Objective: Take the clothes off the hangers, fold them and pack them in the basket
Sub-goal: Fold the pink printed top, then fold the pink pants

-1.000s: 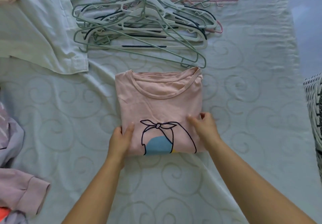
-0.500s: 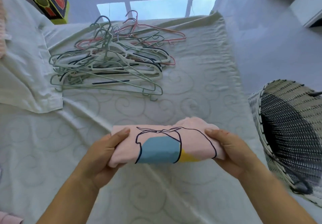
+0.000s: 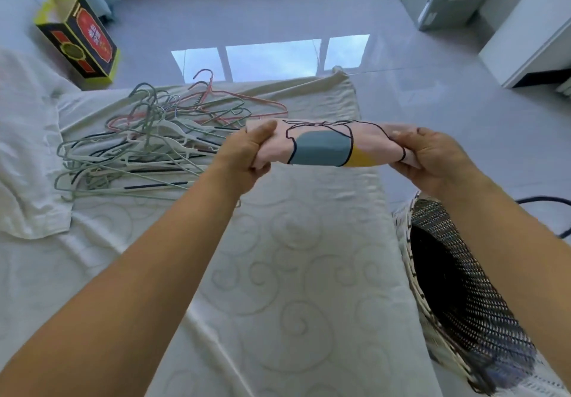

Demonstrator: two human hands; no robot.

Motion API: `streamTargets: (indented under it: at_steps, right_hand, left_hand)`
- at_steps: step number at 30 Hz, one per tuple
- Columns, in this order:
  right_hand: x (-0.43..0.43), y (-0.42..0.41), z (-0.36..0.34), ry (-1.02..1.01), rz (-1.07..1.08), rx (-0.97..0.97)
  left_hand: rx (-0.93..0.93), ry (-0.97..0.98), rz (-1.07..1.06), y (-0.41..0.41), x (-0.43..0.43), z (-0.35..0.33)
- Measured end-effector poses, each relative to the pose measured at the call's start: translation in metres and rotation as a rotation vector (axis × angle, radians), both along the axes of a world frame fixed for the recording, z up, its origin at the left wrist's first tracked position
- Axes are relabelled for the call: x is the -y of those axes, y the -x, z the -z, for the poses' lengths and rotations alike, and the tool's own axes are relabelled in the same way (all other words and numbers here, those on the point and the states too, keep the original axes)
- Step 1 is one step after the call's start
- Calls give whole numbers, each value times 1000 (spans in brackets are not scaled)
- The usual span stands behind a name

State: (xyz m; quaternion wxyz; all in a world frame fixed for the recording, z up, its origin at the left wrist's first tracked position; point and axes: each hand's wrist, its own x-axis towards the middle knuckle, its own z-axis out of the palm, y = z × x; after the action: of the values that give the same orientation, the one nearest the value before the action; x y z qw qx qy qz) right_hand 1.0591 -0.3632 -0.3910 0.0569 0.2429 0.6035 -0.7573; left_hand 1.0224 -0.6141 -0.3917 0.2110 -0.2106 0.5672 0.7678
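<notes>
Both hands grip the folded pink shirt [image 3: 327, 146] by its ends, held in the air above the bed [image 3: 296, 273]: left hand [image 3: 247, 155] fingers curled round the left end, right hand [image 3: 432, 158] fingers pinching the right end. Basket [image 3: 457, 297] sits on the floor at the bed's right edge, below the right forearm. Hangers [image 3: 148, 146] are piled on the bed, left of the shirt.

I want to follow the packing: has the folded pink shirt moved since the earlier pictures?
Yes. The folded pink shirt lay flat on the bed sheet; now both hands hold it up, off the sheet, beside the pile of hangers.
</notes>
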Motion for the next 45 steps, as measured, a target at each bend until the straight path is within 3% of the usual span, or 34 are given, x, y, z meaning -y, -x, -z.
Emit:
streamTargets:
  at_steps: [3, 6, 9, 12, 17, 22, 26, 31, 38, 45]
  right_hand:
    - [-13, 14, 33, -67, -2, 26]
    - [-16, 7, 104, -147, -42, 186]
    - [-10, -22, 171, -225, -7, 369]
    - [-5, -47, 209, -317, 82, 270]
    - [6, -59, 200, -294, 52, 171]
    - [30, -79, 196, -308, -19, 266]
    - [73, -109, 184, -214, 3, 299]
    - [168, -161, 164, -28, -70, 325]
    - [347, -191, 161, 80, -130, 367]
    - [506, -215, 193, 51, -249, 407]
  left_hand:
    - [-49, 169, 26, 8, -10, 29]
    - [84, 359, 51, -10, -10, 92]
    - [273, 299, 40, -53, -3, 154]
    - [275, 286, -67, -87, 3, 187]
    - [314, 115, -122, -118, 4, 183]
    - [422, -19, -136, -160, 33, 162]
    - [422, -137, -345, -197, 97, 138]
    - [409, -51, -575, -253, 222, 117]
    - [375, 383, -689, -306, 420, 110]
    - [226, 1364, -403, -312, 610, 106]
